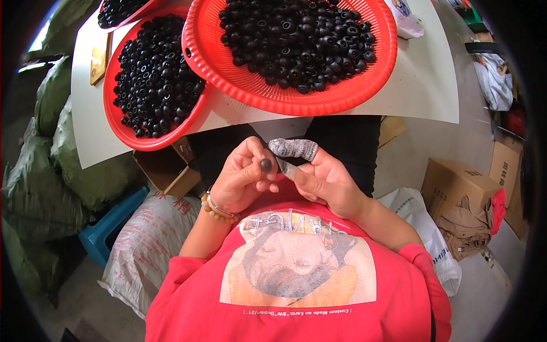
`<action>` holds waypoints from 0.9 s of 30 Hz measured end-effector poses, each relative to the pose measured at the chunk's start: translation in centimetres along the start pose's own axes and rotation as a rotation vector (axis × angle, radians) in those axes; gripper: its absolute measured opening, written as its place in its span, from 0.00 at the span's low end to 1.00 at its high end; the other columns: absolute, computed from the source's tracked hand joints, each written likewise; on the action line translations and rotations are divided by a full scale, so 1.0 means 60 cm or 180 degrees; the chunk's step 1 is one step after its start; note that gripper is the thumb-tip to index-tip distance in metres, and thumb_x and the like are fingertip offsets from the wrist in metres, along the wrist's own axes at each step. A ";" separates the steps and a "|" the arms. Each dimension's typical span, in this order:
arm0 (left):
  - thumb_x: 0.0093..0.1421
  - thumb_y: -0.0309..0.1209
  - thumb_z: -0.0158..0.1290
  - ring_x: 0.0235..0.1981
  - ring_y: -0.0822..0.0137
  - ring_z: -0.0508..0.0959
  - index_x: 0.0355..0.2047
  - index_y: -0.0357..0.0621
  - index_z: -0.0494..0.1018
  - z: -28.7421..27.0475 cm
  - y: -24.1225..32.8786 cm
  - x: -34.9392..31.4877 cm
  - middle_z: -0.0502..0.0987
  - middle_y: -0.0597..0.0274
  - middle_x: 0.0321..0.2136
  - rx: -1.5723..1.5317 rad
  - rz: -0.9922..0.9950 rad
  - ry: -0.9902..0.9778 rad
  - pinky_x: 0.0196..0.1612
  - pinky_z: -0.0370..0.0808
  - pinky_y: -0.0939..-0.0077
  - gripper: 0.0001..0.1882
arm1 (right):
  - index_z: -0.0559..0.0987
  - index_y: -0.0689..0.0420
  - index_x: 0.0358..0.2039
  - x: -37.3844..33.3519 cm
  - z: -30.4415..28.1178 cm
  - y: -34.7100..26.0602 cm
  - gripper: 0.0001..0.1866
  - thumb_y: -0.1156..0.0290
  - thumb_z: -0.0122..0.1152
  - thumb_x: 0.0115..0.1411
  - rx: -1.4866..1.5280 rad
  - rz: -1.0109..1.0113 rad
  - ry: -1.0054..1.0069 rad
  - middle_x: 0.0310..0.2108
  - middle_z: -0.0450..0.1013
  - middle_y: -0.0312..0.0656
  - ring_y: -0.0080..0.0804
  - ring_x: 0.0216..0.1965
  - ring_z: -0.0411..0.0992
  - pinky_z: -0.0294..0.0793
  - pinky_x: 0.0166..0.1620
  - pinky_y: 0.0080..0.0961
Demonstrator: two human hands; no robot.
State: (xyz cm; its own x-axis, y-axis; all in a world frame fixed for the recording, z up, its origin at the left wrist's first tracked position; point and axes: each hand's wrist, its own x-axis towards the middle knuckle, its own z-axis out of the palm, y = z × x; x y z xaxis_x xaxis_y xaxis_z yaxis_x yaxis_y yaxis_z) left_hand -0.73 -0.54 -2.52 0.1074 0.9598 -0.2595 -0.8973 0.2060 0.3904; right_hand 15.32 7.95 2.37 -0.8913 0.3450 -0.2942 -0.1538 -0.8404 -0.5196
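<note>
My left hand (pixel 242 174) is closed in a pinch in front of my chest. At its thumb tip sits a small dark round piece (pixel 265 165), similar in size and colour to the black pieces in the basins. Facing it, almost touching, my right hand (pixel 333 179) is also closed. A grey knitted cover (pixel 293 149) wraps its index finger, and the thumb tip looks pale and wrapped. Something narrow and dark (pixel 281 164) shows between that thumb and finger; its kind is unclear. Beyond the hands, a large red basket (pixel 364 100) holds many black, hollow, rounded pieces (pixel 296 45).
A second red basin (pixel 154 142) of black pieces overhangs the white table's (pixel 421 97) front edge; another stands behind it. Open cardboard box (pixel 182 185) below the table, blue stool (pixel 108 228) and white sack (pixel 151 239) at left. Cartons (pixel 456 185) stand at right.
</note>
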 end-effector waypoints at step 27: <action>0.50 0.22 0.51 0.26 0.76 0.70 0.31 0.37 0.64 0.002 0.006 -0.012 0.69 0.62 0.28 0.1208 0.0518 0.0415 0.29 0.69 0.83 0.08 | 0.60 0.65 0.46 0.005 -0.005 0.022 0.16 0.78 0.45 0.56 -0.0551 -0.0313 0.0137 0.44 0.63 0.41 0.25 0.46 0.62 0.60 0.49 0.21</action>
State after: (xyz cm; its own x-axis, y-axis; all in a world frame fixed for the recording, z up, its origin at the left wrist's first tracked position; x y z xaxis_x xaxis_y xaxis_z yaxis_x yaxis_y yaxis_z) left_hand -1.11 -1.16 -2.10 -0.0992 0.9584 -0.2676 -0.6745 0.1329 0.7262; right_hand 14.97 7.07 1.34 -0.8559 0.4425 -0.2675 -0.1602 -0.7188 -0.6765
